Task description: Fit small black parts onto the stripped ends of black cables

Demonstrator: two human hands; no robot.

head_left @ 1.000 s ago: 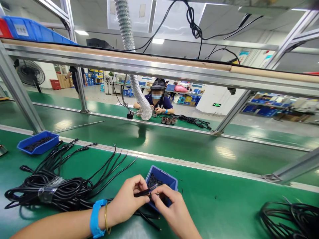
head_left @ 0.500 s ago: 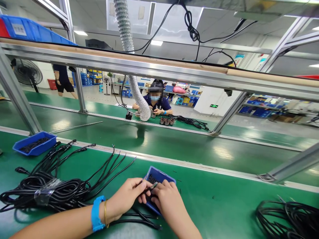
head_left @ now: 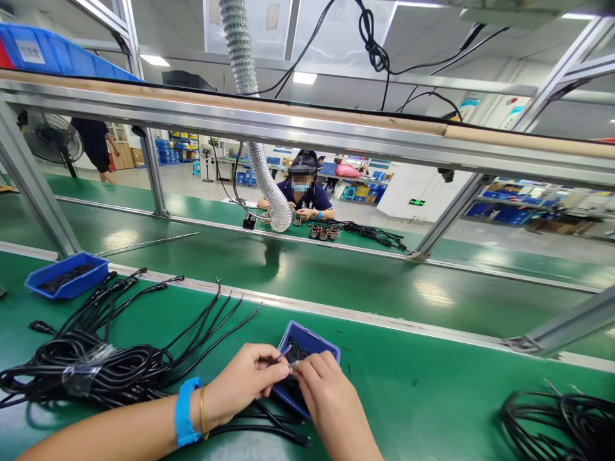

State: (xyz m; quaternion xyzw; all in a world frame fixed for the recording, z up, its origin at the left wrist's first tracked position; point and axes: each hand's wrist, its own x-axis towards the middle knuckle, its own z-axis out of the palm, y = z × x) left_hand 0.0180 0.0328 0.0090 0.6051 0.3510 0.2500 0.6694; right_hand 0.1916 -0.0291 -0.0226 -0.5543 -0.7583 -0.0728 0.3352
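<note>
My left hand (head_left: 252, 378), with a blue band at the wrist, is closed in a pinch on the end of a black cable; a thin purple wire (head_left: 285, 353) sticks up from its fingers. My right hand (head_left: 334, 394) is also closed, its fingertips meeting the left ones on a thin light-coloured wire (head_left: 294, 363). Most of the cable end is hidden by the fingers. Directly under both hands lies a blue bin (head_left: 331, 346) of small black tube pieces (head_left: 298, 349). More black cable ends (head_left: 283, 426) rest beneath my left wrist.
A taped bundle of black cables (head_left: 129, 368) lies on the left, near another blue bin (head_left: 98, 282) with black pieces. Coiled cables (head_left: 552, 416) sit at the right. Beyond the metal frame (head_left: 336, 121) and its duct (head_left: 262, 173), a co-worker (head_left: 307, 192) sits at the green bench.
My fingers have shifted slightly on the cable end, and the purple wire now stands out above the left fingers. In the background, a walking person has moved left.
</note>
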